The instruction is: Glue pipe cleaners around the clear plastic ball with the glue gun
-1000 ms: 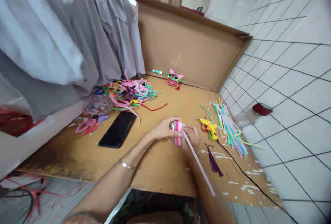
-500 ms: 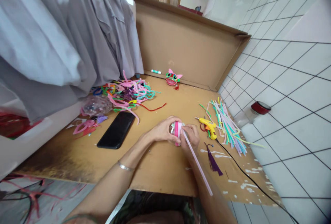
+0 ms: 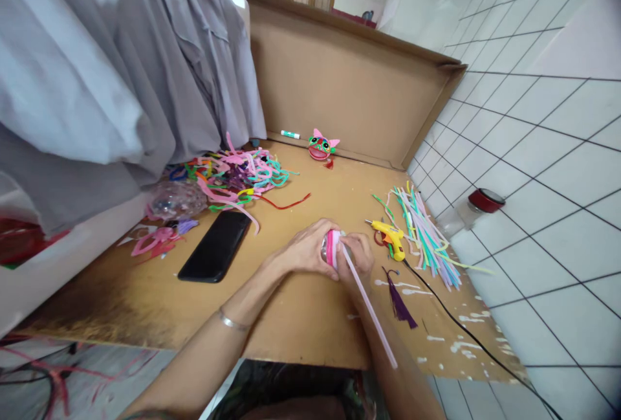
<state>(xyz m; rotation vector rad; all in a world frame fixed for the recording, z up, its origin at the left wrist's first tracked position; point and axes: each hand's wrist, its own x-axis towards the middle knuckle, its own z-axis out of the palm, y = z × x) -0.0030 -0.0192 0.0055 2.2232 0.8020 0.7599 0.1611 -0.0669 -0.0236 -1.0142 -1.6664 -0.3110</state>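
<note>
My left hand (image 3: pixel 310 250) is closed around a small, clear, rounded piece with bright pink and pale bands (image 3: pixel 331 249) around it. At its right side, my right hand (image 3: pixel 359 255) pinches a pale pink pipe cleaner (image 3: pixel 369 307) against the bands. The pipe cleaner's long free end slants down over my right forearm. My fingers hide part of the rounded piece. Just right of my right hand lies a yellow glue gun (image 3: pixel 392 240) with a black cord. Below that gun is a purple tassel (image 3: pixel 400 302).
A bundle of pastel pipe cleaners (image 3: pixel 429 239) lies at right, near a red-lidded jar (image 3: pixel 478 206). To the left are a black phone (image 3: pixel 216 246) and a tangled pipe-cleaner heap (image 3: pixel 242 171). A decorated animal head (image 3: pixel 320 147) and marker (image 3: pixel 290 134) are by the cardboard wall (image 3: pixel 334 77).
The banded piece has turned slightly in my left hand, whose fingers now cover more of its far side. My right hand keeps its pinch beside it. The view has shifted a little.
</note>
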